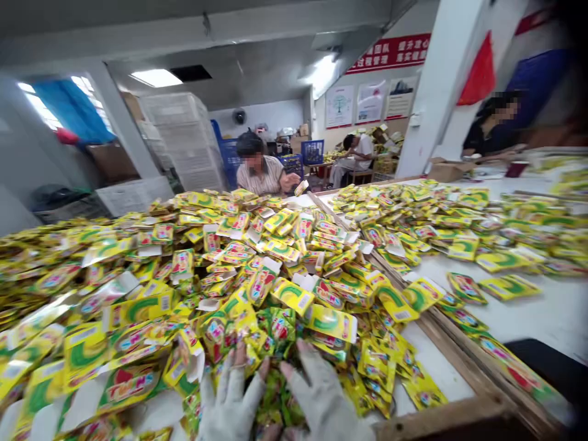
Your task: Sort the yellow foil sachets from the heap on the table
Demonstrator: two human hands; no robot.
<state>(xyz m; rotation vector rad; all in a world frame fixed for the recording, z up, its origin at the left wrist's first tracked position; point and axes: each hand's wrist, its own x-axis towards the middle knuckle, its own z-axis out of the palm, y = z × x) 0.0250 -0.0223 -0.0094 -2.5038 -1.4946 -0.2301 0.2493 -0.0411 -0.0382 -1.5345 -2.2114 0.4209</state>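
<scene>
My left hand, in a pale grey glove with bare fingertips, lies with its fingers spread on small shiny sachets at the bottom middle. Beside it, my right hand, gloved the same way, is open, and its fingertips touch the sachets too. Green and yellow sachets lie between and just beyond both hands. Around them rises a heap of flat yellow cartons with green curves and coloured lettering, several with white end flaps standing up. Parts of both palms and the lower fingers are out of view or hidden.
A wooden divider runs along the right, joining a front edge strip. Beyond it, more cartons cover a white table. A person across the heap holds a carton. A dark flat object lies at lower right.
</scene>
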